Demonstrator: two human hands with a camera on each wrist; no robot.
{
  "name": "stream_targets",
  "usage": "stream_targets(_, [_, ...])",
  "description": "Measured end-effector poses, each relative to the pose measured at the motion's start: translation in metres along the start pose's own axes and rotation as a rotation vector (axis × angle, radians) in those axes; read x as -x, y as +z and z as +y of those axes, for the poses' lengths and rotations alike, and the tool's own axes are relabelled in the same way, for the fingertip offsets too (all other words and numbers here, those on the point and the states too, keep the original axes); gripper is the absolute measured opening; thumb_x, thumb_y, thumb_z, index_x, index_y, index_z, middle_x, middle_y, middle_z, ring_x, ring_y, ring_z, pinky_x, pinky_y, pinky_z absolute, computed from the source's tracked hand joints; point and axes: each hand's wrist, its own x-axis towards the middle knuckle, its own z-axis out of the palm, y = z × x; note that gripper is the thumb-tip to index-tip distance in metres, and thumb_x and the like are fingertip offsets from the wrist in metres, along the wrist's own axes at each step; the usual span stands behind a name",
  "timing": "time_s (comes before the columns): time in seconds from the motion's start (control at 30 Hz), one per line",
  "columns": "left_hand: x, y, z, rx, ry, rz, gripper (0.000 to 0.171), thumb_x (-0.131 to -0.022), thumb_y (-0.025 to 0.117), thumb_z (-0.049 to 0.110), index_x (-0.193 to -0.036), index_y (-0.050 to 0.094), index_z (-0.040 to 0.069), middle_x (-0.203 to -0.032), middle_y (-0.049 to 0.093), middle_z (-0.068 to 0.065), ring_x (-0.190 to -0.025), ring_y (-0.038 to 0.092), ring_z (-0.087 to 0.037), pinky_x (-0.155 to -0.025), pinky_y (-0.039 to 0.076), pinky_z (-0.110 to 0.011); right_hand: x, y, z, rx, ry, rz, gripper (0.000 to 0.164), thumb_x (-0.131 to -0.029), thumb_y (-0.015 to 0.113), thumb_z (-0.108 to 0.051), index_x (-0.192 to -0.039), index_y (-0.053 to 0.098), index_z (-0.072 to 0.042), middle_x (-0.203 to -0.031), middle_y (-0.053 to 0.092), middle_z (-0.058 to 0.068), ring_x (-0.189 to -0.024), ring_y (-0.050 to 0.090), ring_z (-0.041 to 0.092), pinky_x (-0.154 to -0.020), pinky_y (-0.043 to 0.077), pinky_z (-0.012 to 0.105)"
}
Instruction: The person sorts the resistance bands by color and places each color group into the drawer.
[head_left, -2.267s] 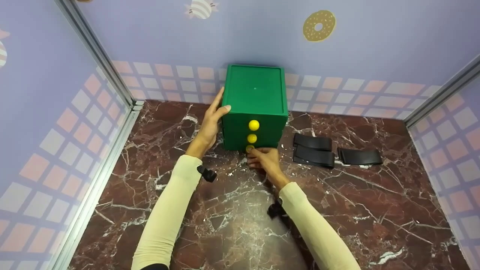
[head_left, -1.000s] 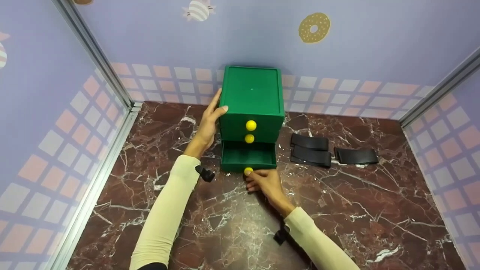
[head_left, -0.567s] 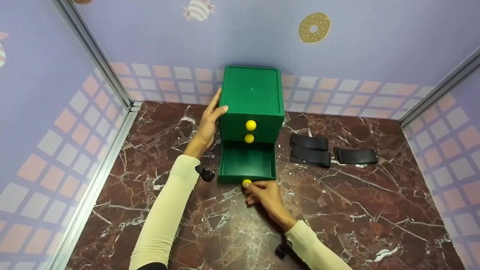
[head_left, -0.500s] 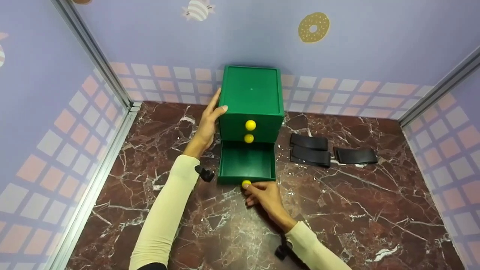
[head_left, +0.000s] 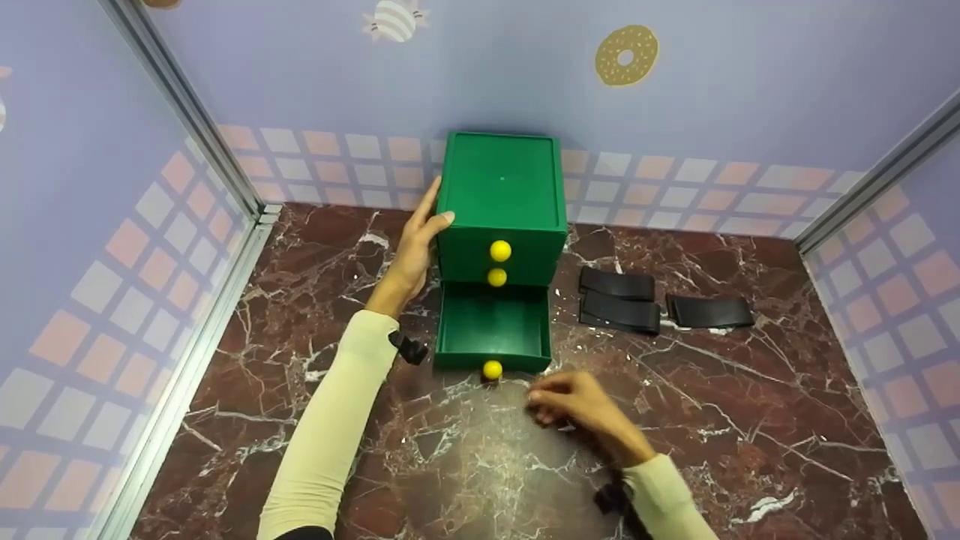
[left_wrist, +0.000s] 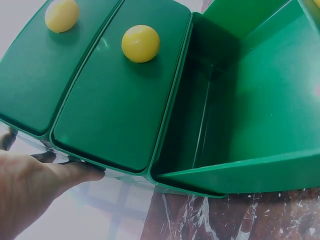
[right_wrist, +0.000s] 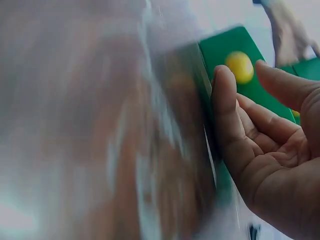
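A green drawer cabinet with round yellow knobs stands against the back wall. Its bottom drawer is pulled out and holds nothing visible; the two drawers above are closed. My left hand rests along the cabinet's left side, fingers straight, thumb at the top front corner. In the left wrist view that hand touches the side wall. My right hand hangs to the right of the bottom drawer's knob, apart from it. The right wrist view shows thumb and index finger parted, other fingers loosely curled, with nothing between them.
To the right of the cabinet lie black, flat, slightly curved pieces: two overlapping and another stack beside them. All rest on a dark red marbled surface. Patterned walls and metal rails enclose the space.
My right hand pulled the bottom drawer out toward me by its knob, then let go and moved right and nearer. My left hand has stayed on the cabinet.
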Motion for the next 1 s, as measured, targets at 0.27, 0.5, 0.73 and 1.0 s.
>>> stream_targets(0.27, [-0.001,0.0,0.001,-0.021,0.011,-0.001,0.078,-0.109,0.058,0.022,-0.178,0.022,0.025,-0.184,0.018,-0.005,-0.152,0.048,-0.03,-0.116,0.05,-0.044,0.017,-0.062,0.006,-0.016,-0.023,0.321,0.031,-0.103,0.075,-0.004,-0.127,0.072,0.015,-0.108,0.079,0.028,-0.084,0.078,0.021,-0.078,0.066,0.033])
stream_targets(0.5, [0.001,0.001,0.0,-0.008,-0.005,0.003,0.08,-0.109,0.06,0.023,-0.179,0.022,0.026,-0.183,0.02,-0.006,-0.147,0.052,-0.032,-0.111,0.053,-0.045,0.026,-0.097,0.005,-0.214,-0.038,0.573,0.038,-0.1,0.079,-0.001,-0.131,0.067,0.018,-0.104,0.078,0.016,-0.087,0.076,0.022,-0.079,0.065,0.033])
stream_targets(0.73, [0.0,0.0,-0.001,-0.029,0.002,-0.015,0.077,-0.11,0.057,0.025,-0.178,0.022,0.028,-0.183,0.019,-0.005,-0.154,0.044,-0.03,-0.117,0.045,-0.045,0.027,-0.137,0.008,0.03,-0.111,0.724,0.035,-0.101,0.08,-0.005,-0.127,0.072,0.017,-0.096,0.08,0.004,-0.083,0.076,0.017,-0.078,0.062,0.025])
stream_targets(1.0, [0.001,0.0,0.0,-0.017,-0.009,-0.001,0.077,-0.11,0.058,0.023,-0.178,0.023,0.028,-0.183,0.02,-0.005,-0.15,0.049,-0.032,-0.113,0.05,-0.046,0.02,-0.174,0.012,0.242,-0.061,0.777,0.033,-0.102,0.08,-0.014,-0.126,0.077,0.01,-0.11,0.081,0.017,-0.084,0.07,0.001,-0.077,0.055,0.015])
